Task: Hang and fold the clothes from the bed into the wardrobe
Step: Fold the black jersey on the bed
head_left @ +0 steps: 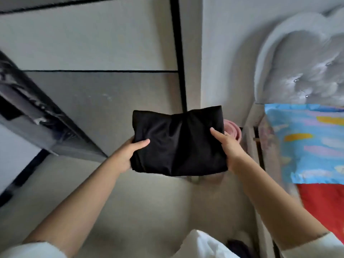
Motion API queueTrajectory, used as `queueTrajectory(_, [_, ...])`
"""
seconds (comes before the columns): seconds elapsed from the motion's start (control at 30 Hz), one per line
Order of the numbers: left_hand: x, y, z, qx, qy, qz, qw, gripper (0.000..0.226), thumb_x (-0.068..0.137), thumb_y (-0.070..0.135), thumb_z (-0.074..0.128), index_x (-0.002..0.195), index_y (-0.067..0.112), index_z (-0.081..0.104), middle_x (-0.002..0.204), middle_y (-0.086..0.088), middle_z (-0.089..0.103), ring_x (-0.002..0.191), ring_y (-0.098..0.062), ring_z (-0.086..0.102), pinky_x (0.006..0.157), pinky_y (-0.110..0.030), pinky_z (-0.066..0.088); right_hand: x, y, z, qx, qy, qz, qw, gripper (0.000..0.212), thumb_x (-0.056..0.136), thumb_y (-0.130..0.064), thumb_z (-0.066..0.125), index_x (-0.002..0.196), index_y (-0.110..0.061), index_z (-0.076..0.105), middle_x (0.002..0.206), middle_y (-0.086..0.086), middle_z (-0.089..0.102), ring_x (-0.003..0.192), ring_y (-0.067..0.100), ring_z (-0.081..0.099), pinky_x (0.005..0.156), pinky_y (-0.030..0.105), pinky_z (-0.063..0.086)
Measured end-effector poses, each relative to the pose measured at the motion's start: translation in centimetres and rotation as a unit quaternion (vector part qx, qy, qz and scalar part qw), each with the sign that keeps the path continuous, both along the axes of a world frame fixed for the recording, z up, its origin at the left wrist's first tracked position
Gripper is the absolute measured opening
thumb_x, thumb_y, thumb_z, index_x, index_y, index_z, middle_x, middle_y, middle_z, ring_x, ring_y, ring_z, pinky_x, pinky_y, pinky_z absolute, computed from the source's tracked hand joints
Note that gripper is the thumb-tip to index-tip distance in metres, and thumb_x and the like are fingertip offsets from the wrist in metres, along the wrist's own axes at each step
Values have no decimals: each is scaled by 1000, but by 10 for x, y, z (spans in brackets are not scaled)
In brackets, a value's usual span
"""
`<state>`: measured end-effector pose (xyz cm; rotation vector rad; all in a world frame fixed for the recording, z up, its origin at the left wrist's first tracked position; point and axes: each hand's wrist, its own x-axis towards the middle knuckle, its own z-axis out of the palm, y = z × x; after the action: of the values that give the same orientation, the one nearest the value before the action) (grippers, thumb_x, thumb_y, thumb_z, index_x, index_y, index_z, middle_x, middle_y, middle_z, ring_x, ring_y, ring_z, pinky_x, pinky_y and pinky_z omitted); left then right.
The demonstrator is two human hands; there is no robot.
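Smooth black cloth against matt panels and shiny upholstery.

The folded black garment (177, 141) is a thin, smooth cloth with a faint sheen along its creases. The wardrobe panels (89, 41) look matt and pale grey, smooth, edged by black strips. The headboard (305, 58) is padded silver-grey upholstery with a glossy, satin look and small glinting studs. The pillow (307, 142) is printed cloth, blue with coloured patches, and the red sheet (325, 203) beneath it is plain matt cloth. The floor (141, 202) is smooth and pale.
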<state>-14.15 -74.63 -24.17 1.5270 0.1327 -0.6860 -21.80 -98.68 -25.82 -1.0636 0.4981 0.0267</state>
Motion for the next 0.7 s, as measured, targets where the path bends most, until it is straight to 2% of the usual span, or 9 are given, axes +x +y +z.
queueTrajectory(0.1, [-2, 97, 25, -10, -13, 92, 996, 11, 91, 17, 51, 96, 15, 61, 77, 5, 73, 69, -9, 70, 66, -25, 51, 33, 87, 26, 5, -16, 85, 996, 12, 92, -21, 53, 89, -14, 62, 66, -2, 71, 59, 10, 68, 50, 19, 53])
queueTrajectory(0.23, [4, 179, 50, -17, -41, 181, 982, 17, 91, 15, 52, 105, 13, 60, 86, 1, 72, 76, -13, 68, 64, -24, 53, 77, 173, 61, -7, -44, 168, 985, 14, 93, -20, 51, 89, -11, 61, 65, 1, 71, 56, 13, 68, 50, 21, 54])
queueTrajectory(0.33, [21, 231, 71, -62, -45, 234, 969, 13, 92, 18, 51, 95, 13, 63, 74, 0, 73, 64, -13, 70, 55, -23, 56, 118, 228, 92, -30, -74, 223, 971, 16, 94, -20, 50, 87, -9, 61, 62, 1, 70, 54, 13, 67, 47, 20, 52])
queueTrajectory(0.47, [64, 285, 97, -77, -72, 294, 950, 16, 91, 18, 52, 101, 11, 63, 79, -4, 72, 76, -21, 67, 66, -31, 49, 191, 288, 123, -38, -114, 285, 951, 19, 93, -20, 50, 86, -8, 62, 64, 2, 71, 56, 13, 68, 50, 20, 53])
queueTrajectory(0.53, [97, 314, 114, -76, -97, 320, 939, 14, 91, 16, 52, 97, 11, 64, 77, -4, 72, 79, -21, 64, 66, -31, 47, 233, 321, 137, -42, -141, 308, 940, 18, 93, -21, 50, 88, -9, 62, 68, 1, 71, 59, 12, 68, 53, 19, 54])
queueTrajectory(0.63, [152, 362, 140, -56, -149, 358, 920, 19, 92, 14, 52, 108, 11, 61, 96, -5, 69, 83, -19, 63, 69, -30, 47, 302, 372, 159, -67, -185, 334, 922, 16, 94, -21, 49, 90, -13, 61, 80, 1, 71, 66, 10, 69, 58, 19, 55])
queueTrajectory(0.7, [175, 382, 152, -35, -173, 358, 917, 27, 92, 15, 53, 119, 10, 56, 109, -7, 65, 90, -19, 62, 79, -31, 47, 329, 393, 171, -80, -207, 338, 915, 15, 95, -21, 47, 91, -15, 60, 86, 1, 67, 69, 9, 67, 61, 19, 56])
